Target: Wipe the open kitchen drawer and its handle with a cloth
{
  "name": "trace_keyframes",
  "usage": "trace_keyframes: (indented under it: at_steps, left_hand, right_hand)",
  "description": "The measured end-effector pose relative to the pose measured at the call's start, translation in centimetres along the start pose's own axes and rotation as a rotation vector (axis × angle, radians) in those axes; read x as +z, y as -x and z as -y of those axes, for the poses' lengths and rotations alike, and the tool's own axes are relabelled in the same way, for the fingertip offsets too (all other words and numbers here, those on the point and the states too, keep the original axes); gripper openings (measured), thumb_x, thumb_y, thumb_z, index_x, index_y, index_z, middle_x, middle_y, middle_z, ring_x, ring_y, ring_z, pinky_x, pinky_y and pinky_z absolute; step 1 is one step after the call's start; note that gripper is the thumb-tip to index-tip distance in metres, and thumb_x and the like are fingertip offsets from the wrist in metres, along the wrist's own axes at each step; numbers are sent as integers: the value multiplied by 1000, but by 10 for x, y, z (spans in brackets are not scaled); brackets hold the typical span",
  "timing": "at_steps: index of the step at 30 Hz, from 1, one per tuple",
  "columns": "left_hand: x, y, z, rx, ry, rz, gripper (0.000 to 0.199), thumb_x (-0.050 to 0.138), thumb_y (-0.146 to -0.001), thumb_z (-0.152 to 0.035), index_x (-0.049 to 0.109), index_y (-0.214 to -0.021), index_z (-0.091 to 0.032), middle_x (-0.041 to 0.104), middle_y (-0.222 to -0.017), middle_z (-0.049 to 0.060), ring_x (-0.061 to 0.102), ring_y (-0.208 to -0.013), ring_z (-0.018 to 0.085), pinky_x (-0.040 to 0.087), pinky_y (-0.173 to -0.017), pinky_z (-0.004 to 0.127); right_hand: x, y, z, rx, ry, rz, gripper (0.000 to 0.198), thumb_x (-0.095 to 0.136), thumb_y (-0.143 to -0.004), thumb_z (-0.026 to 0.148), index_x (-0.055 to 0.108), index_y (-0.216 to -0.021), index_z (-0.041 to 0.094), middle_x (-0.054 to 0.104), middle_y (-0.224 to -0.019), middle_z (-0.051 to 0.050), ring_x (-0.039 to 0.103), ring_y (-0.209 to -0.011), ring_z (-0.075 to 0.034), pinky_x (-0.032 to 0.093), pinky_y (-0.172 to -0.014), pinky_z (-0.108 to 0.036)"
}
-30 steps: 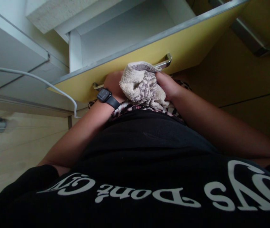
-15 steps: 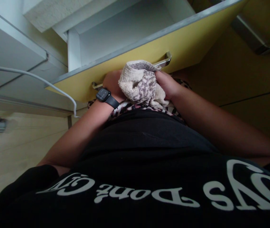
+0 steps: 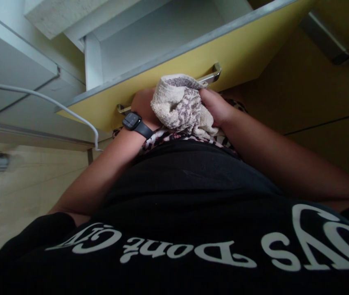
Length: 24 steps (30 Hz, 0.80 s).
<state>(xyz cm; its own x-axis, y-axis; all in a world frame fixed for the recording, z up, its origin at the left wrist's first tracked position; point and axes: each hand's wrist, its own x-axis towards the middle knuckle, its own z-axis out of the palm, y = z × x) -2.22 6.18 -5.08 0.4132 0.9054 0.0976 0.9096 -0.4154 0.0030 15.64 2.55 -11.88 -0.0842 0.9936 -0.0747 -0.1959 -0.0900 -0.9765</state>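
Note:
A bunched cream terry towel [image 3: 177, 104] with a purplish-grey pattern is held between both hands in front of my waist. My right hand [image 3: 215, 106] grips its right side, with the thumb along the cloth. On the other side, my left hand [image 3: 143, 102] presses into the towel, its fingers hidden behind the folds. A black smartwatch [image 3: 132, 121] is on the left wrist. Just beyond both hands is the yellow front of a pulled-out drawer [image 3: 238, 53], with a metal bar handle [image 3: 214, 74] partly covered by the towel and left hand.
The drawer's pale inside [image 3: 149, 45] shows behind its front edge. A stone-like counter corner [image 3: 48, 20] juts out above it at upper left. A white cable [image 3: 54, 100] curves across the left side. Another metal handle [image 3: 324, 39] is on the dark yellow panel at right.
The view has shifted slightly, so the drawer and hands appear a little higher and further left. The towel stays in the hands in nearly the same shape.

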Motion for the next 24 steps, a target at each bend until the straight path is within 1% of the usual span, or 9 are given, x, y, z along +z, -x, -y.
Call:
trace_keyframes:
  at_steps: [3, 6, 11, 16, 21, 24]
  left_hand:
    - [1, -1, 0, -12, -6, 16, 40, 51, -88, -45, 69, -106, -15, 72, -97, 6, 65, -100, 23, 47, -100, 40]
    - [0, -2, -1, -25, -9, 36, 37, 51, -89, -44, 70, -102, -15, 72, -95, 6, 65, -99, 22, 46, -102, 39]
    - [1, -2, -1, -26, -14, 48, 40, 47, -91, -44, 68, -105, -13, 70, -100, 6, 64, -106, 24, 45, -103, 42]
    - [5, -2, 2, -4, -9, 50, 44, 46, -91, -49, 66, -108, -13, 69, -102, 5, 62, -111, 26, 43, -105, 44]
    - [3, -1, 1, -3, -1, 31, 43, 48, -90, -49, 67, -107, -14, 70, -101, 6, 62, -111, 25, 45, -103, 42]
    - [0, 1, 0, 13, 5, 37, 38, 52, -88, -47, 68, -102, -15, 71, -100, 6, 62, -109, 24, 44, -104, 40]
  right_hand:
    - [0, -1, 0, -2, -14, -3, 61, 41, -80, 76, 62, -101, 22, 69, -100, -6, 62, -111, -26, 57, -87, -40]
    - [0, -1, -1, 22, -35, 7, 59, 44, -79, 74, 62, -102, 22, 69, -99, -6, 63, -110, -25, 57, -87, -39]
    - [1, -1, 0, 47, -38, 20, 57, 46, -79, 72, 62, -103, 22, 68, -95, -5, 63, -107, -24, 57, -85, -38]
    - [2, 0, 3, 52, -6, 7, 54, 45, -81, 68, 61, -100, 20, 68, -95, -4, 63, -108, -23, 57, -85, -36]
    - [4, 4, 8, 49, -25, 25, 44, 48, -83, 59, 61, -98, 20, 68, -95, -5, 63, -109, -23, 56, -88, -35]
    - [5, 6, 11, 58, -22, 25, 42, 47, -83, 57, 61, -97, 20, 68, -94, -5, 64, -107, -23, 57, -87, -36]
